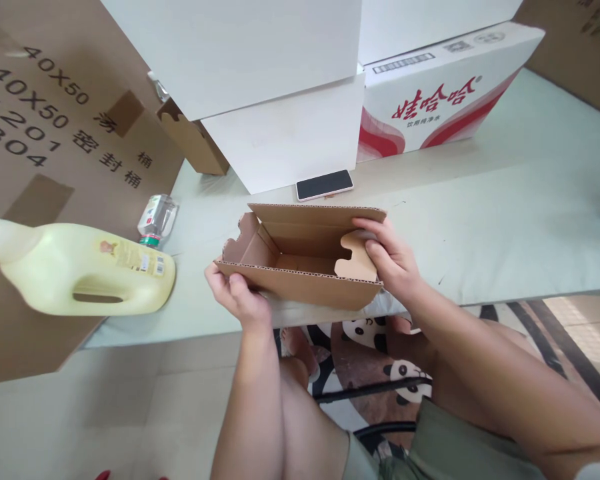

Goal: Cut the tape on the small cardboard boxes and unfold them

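A small brown cardboard box (310, 288) with its top open sits at the near edge of the table, and its inside holds nothing that I can see. My left hand (240, 299) grips its near left corner, thumb on the front wall. At the right end, my right hand (393, 257) is closed round the side wall, with fingers over the back panel and the thumb by a notched end flap (356, 259). Another notched flap (241, 241) stands up at the left end. The fingertips under the box are hidden.
Behind the box lies a phone (325, 185), in front of stacked white cartons (285, 133). A carton with red lettering (440, 100) stands back right. On the left are a yellow jug (90, 267), a clear bottle (157, 217), another brown box (195, 140) and a large printed carton (45, 127).
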A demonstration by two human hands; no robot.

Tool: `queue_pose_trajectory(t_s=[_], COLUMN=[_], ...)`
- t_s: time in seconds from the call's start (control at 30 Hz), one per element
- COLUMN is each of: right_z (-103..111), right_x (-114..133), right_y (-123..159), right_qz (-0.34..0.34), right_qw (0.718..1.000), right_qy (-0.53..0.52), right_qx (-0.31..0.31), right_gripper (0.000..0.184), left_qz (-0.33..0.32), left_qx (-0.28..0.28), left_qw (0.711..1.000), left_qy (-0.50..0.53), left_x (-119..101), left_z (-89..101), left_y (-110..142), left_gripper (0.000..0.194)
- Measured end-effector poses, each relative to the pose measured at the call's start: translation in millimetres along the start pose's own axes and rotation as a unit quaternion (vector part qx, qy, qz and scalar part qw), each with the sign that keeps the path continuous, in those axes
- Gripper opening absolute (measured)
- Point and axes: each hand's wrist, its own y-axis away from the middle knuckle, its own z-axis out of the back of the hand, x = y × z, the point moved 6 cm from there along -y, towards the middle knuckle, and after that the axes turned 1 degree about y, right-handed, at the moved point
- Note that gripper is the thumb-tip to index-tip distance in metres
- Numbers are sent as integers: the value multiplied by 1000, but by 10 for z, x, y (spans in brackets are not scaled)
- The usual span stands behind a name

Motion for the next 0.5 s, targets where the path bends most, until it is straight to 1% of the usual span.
queue_pose_trajectory(t_s=[0.17, 0.27, 0.37, 0.5], right_z=[-18, -19, -21, -29], right_x=[-29, -28, -33, -55], right_y=[13, 10, 9, 15], right_qz=[2, 3, -1, -13], right_qw=[1000, 1000, 1000, 999], right_qy=[-9, -8, -18, -29], right_qx=[7, 12, 16, 18], right_gripper=[37, 37, 35, 33], left_qz=[-4, -2, 15, 44], left_qx=[14, 23, 29, 23], left_qw=[999, 1000, 999, 999], left_qy=[-37, -18, -2, -15], left_x=[-1, -12, -29, -46], left_z=[-3, -25, -47, -41], left_y=[8, 5, 0, -2], left_gripper=[28, 23, 23, 27])
